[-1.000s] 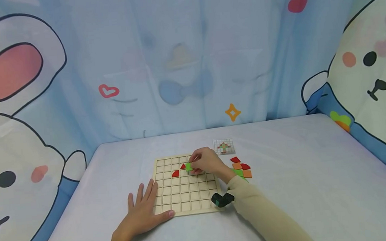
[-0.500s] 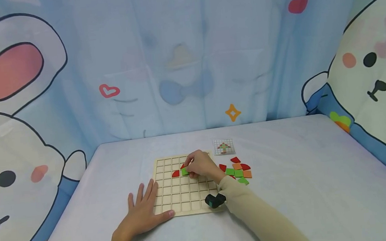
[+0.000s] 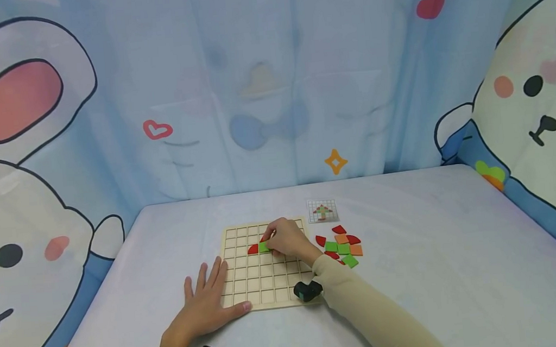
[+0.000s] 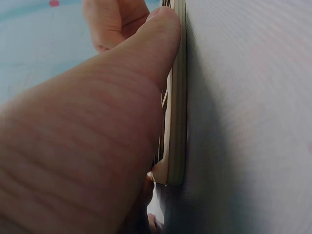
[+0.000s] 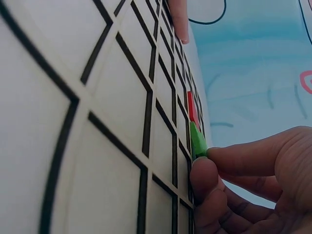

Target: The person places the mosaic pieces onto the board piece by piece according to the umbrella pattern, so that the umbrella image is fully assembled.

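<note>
A wooden grid board (image 3: 247, 285) lies on the white table. My right hand (image 3: 289, 239) pinches a green square tile (image 3: 263, 247) over the board's upper left area; the right wrist view shows thumb and finger on the green tile (image 5: 198, 141). Directly left of it sits a red quarter-round tile (image 3: 253, 249). Another red tile (image 3: 262, 238) lies just above, partly hidden by my fingers. With fingers spread, my left hand (image 3: 204, 309) rests at the board's lower left, the thumb lying on its near edge, as the left wrist view also shows.
Right of the board lies a loose group of red, orange and green tiles, among them an orange tile (image 3: 356, 250) and a green tile (image 3: 350, 261). Behind them is a small pattern card (image 3: 322, 211) with a coloured figure on a grid. A printed blue curtain (image 3: 261, 87) hangs behind the table.
My right hand has carried the green tile left and slightly down, up beside the red quarter-round tile. More of the loose tiles now show. The left hand has stayed put.
</note>
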### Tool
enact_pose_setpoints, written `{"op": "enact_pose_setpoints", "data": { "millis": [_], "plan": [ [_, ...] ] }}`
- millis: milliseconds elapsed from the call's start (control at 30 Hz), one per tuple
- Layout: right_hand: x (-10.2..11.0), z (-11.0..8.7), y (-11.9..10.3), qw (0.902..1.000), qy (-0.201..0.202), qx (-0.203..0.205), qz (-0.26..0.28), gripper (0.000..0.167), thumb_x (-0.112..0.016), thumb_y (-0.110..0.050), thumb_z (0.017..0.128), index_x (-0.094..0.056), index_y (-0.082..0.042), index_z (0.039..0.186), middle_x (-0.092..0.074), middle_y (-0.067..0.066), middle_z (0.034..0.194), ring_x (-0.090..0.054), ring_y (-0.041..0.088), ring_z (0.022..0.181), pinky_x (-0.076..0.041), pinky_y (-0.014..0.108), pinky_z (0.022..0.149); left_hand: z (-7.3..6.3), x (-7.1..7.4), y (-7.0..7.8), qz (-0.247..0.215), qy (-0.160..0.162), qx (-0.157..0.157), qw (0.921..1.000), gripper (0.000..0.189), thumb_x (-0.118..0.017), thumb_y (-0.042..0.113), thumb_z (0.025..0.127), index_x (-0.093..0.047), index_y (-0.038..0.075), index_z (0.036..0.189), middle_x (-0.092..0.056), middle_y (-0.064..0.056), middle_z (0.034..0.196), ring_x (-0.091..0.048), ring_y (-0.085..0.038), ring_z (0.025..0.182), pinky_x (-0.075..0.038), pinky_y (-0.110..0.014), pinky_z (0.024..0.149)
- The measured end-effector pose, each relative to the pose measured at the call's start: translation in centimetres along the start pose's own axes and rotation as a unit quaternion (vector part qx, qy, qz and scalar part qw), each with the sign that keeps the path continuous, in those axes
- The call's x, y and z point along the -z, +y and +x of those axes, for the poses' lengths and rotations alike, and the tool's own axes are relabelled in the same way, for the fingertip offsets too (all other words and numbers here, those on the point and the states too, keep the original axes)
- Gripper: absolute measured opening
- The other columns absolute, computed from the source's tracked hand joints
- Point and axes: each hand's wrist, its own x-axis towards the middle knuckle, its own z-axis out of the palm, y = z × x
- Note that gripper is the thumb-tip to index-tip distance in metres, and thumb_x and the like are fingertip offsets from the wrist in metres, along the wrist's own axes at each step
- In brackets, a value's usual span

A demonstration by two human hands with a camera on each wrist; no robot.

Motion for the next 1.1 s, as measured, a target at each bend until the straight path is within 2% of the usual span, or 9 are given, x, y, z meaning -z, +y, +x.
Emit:
{"op": "enact_pose_setpoints", "data": {
  "millis": [333, 433, 600, 900, 1100],
  "plan": [
    [0.8, -0.6, 0.5, 0.9994, -0.018, 0.024, 0.015, 0.009, -0.069, 0.000, 0.096, -0.077, -0.001, 0.100, -0.069, 0.004, 0.072, -0.064, 0.015, 0.060, -0.050, 0.028, 0.059, -0.1, 0.0, 0.2, 0.005, -0.001, 0.006, 1.0000, 0.122, -0.070, 0.075, 0.090, -0.017, 0.000, 0.171, -0.008, -0.017, 0.179, 0.005, -0.047, 0.162, 0.011, -0.073, 0.119],
    [1.5, -1.0, 0.9, 0.9987, -0.015, 0.046, 0.013, 0.010, -0.070, -0.004, 0.098, -0.078, -0.002, 0.104, -0.070, 0.002, 0.078, -0.065, 0.016, 0.068, -0.052, 0.032, 0.067, -0.2, 0.1, 0.3, 0.003, 0.000, 0.004, 1.0000, 0.122, -0.071, 0.074, 0.090, -0.017, -0.001, 0.170, -0.008, -0.017, 0.178, 0.005, -0.048, 0.162, 0.011, -0.073, 0.119],
    [3.1, -2.1, 1.5, 0.9973, 0.010, 0.073, 0.001, 0.015, -0.072, -0.009, 0.100, -0.079, -0.002, 0.112, -0.074, 0.000, 0.097, -0.066, 0.017, 0.088, -0.055, 0.040, 0.084, -0.3, 0.2, 0.4, 0.001, 0.000, 0.004, 1.0000, 0.122, -0.071, 0.073, 0.090, -0.017, -0.001, 0.170, -0.008, -0.018, 0.178, 0.006, -0.048, 0.161, 0.011, -0.073, 0.119],
    [7.0, -3.6, 2.8, 0.9973, 0.032, 0.061, 0.024, 0.024, -0.071, -0.012, 0.103, -0.075, 0.001, 0.124, -0.075, 0.006, 0.114, -0.070, 0.027, 0.109, -0.057, 0.046, 0.094, -0.3, 0.2, 0.4, 0.001, 0.005, 0.002, 1.0000, 0.122, -0.072, 0.072, 0.089, -0.016, 0.000, 0.171, -0.008, -0.017, 0.179, 0.006, -0.047, 0.161, 0.013, -0.073, 0.119],
    [10.2, -4.1, 4.0, 0.9980, 0.048, 0.039, 0.009, 0.030, -0.069, -0.013, 0.105, -0.072, 0.003, 0.130, -0.074, 0.012, 0.122, -0.068, 0.032, 0.115, -0.056, 0.050, 0.098, -0.2, 0.0, 0.3, 0.000, 0.004, -0.001, 1.0000, 0.122, -0.072, 0.072, 0.090, -0.016, 0.001, 0.171, -0.007, -0.017, 0.179, 0.006, -0.047, 0.161, 0.013, -0.073, 0.119]
  ]
}}
